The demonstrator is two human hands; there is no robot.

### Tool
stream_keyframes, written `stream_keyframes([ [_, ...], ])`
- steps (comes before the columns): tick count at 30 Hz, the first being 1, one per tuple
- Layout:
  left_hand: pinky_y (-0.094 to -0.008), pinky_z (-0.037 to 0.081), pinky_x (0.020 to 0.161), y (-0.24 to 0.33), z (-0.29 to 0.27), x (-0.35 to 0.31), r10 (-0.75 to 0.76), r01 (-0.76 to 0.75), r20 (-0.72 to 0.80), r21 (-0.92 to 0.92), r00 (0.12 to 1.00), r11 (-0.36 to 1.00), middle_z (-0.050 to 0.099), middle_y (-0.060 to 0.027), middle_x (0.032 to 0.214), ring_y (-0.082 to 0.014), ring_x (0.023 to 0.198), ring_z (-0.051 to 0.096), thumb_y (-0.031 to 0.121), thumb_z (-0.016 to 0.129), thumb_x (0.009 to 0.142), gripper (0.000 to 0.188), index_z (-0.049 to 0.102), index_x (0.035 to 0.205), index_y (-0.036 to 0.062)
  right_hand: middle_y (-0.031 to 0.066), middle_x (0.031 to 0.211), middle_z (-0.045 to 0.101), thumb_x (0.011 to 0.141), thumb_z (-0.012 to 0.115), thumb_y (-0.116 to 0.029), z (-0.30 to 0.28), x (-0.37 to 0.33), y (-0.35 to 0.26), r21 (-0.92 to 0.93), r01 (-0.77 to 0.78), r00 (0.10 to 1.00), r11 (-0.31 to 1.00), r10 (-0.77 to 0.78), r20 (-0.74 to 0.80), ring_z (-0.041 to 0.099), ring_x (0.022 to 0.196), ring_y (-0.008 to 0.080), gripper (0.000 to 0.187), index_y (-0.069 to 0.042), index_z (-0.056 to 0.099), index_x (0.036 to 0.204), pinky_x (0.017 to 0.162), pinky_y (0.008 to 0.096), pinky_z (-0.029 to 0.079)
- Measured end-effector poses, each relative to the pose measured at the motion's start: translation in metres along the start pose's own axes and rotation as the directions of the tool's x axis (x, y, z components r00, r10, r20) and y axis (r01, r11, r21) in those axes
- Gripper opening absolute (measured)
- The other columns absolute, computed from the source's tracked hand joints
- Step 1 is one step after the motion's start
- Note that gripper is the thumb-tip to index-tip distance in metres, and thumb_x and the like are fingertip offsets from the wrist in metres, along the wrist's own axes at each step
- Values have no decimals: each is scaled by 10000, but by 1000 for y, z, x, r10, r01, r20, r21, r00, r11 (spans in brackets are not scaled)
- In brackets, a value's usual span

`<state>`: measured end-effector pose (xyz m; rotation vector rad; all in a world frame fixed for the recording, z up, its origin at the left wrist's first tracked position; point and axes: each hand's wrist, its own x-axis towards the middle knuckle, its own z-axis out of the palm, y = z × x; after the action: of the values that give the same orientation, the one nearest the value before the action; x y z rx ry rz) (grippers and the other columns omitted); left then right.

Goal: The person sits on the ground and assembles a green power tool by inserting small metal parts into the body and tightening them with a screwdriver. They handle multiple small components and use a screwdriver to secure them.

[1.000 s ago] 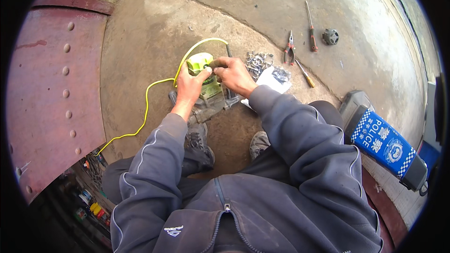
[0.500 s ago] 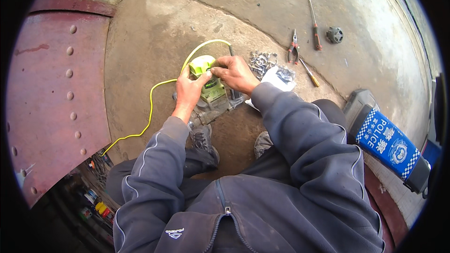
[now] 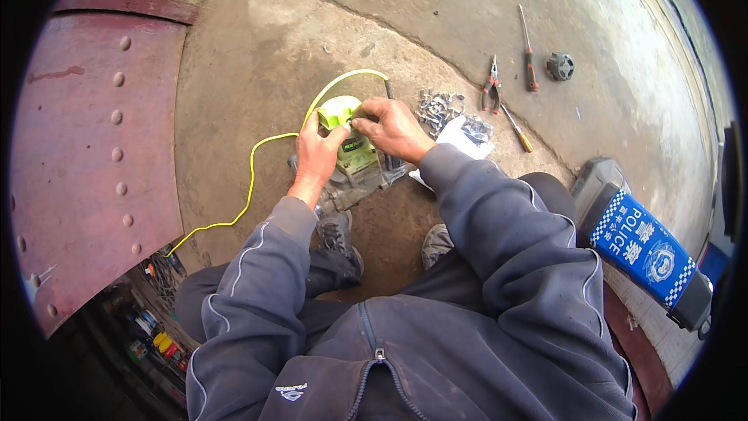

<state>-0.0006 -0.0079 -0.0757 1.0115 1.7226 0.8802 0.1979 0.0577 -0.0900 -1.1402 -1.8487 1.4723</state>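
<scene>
A lime-green corded power tool stands upright on the ground between my shoes, its lower metal part grey and dusty. My left hand is closed around the left side of its top, thumb across the front. From the right, my right hand pinches at the top's front edge, close to the left thumb. Whatever lies between those right fingertips is too small or hidden to make out. A yellow-green cord loops behind the tool and runs off to the lower left.
Right of the tool lie a pile of small metal parts and a white plastic bag. Beyond them are pliers, two screwdrivers and a round dark part. A blue-covered box stands at right, a riveted red metal panel at left.
Both hands stay on the tool's top with only slight finger movement. The whole view has shifted slightly, and more of a person's dark shoe shows at the top right.
</scene>
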Motion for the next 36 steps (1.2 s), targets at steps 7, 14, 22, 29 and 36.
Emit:
stream_keyframes([
  [7, -355, 571, 987, -5, 4, 6, 15, -2, -74, 170, 997, 986, 776, -146, 1240, -195, 1122, 734, 185, 737, 965, 462, 679, 1341, -76, 251, 1034, 770, 972, 738, -187, -4, -2, -4, 18, -20, 1000, 1000, 20, 4, 765, 993, 422, 249, 11, 790, 1113, 879, 486, 590],
  [14, -353, 574, 983, 2, 3, 6, 1, 8, -57, 161, 998, 987, 781, -150, 1234, -194, 1117, 740, 181, 753, 957, 483, 669, 1353, -82, 232, 1078, 776, 937, 725, -147, -7, -1, 6, 86, -21, 999, 996, 18, 40, 769, 1045, 385, 241, 7, 803, 1105, 932, 462, 595],
  [22, -348, 579, 983, -2, 3, 6, 19, -10, -57, 162, 998, 987, 779, -145, 1247, -187, 1127, 743, 168, 762, 971, 472, 665, 1361, -81, 233, 1063, 767, 960, 753, -157, -5, 0, 6, 144, -79, 995, 986, 69, 73, 764, 1013, 386, 239, 8, 789, 1128, 898, 464, 587],
  [29, -349, 580, 992, -1, 1, 6, -5, 9, -33, 142, 999, 990, 775, -145, 1269, -185, 1136, 741, 150, 761, 976, 462, 666, 1367, -76, 236, 1059, 753, 971, 771, -200, 1, 4, 14, 86, -42, 998, 995, 39, 40, 750, 1007, 413, 256, 8, 788, 1120, 888, 478, 581],
  [36, -380, 603, 922, -8, 2, 7, 53, -48, -82, 61, 995, 997, 822, -158, 1158, -221, 1044, 783, 225, 824, 908, 479, 719, 1282, -54, 241, 1053, 765, 976, 774, -208, 0, 6, 12, 107, -37, 998, 994, 30, 61, 761, 1015, 404, 270, -4, 775, 1154, 883, 481, 582],
])
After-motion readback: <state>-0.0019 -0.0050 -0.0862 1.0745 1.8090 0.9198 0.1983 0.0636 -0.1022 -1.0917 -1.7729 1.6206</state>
